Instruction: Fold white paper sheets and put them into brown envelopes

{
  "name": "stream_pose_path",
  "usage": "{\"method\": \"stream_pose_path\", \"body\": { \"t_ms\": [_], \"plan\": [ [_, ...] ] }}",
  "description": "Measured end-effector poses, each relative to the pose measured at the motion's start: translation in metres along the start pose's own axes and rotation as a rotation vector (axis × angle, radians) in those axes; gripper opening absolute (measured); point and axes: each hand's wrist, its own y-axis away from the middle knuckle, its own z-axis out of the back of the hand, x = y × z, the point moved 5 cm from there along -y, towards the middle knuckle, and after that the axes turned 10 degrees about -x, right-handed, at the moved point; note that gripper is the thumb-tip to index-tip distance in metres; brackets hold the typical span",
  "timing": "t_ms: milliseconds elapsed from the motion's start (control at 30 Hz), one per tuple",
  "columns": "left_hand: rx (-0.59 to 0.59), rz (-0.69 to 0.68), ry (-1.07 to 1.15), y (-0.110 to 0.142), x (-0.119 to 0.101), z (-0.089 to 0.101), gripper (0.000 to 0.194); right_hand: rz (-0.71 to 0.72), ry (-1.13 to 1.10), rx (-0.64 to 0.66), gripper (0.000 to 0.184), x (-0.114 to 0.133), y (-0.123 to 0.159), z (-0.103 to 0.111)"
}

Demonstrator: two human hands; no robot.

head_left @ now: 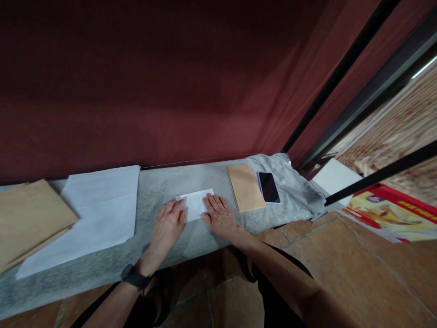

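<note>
Paper (195,206) lies flat on the grey cloth of the surface (180,176), under the fingers of both hands, and the likeliest trouble is a slip: the cloth looks soft and a little uneven, so uneven pressure could, I judge, skew the paper or put a stray crease in it. A thin sheet like this might also drag along if a finger catches its edge, and the narrow surface leaves little room before the floor (341,269). The paper is white, small and roughly rectangular, longer from side to side, with a faint line near its far edge that may be a fold or a second layer; no print can be made out. The left hand (167,224) rests on its left end, thumb apart from the fingers; the right hand (221,218) lies palm down over its right end, fingers loosely spread. Neither is clamped on anything. Just beyond the right hand lies a brown pad (246,187), then a phone (269,187), dark screen up; whether these two touch I cannot tell. Farther off to the left are large white sheets (105,205), partly covered by a brown envelope (30,218).
</note>
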Motion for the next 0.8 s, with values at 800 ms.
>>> {"method": "stream_pose_path", "body": {
  "t_ms": [800],
  "plan": [
    [0.118,-0.027,-0.100,0.029,-0.022,-0.040,0.071,-0.131,0.023,-0.065,0.055,-0.018,0.004,-0.002]
  ]
}}
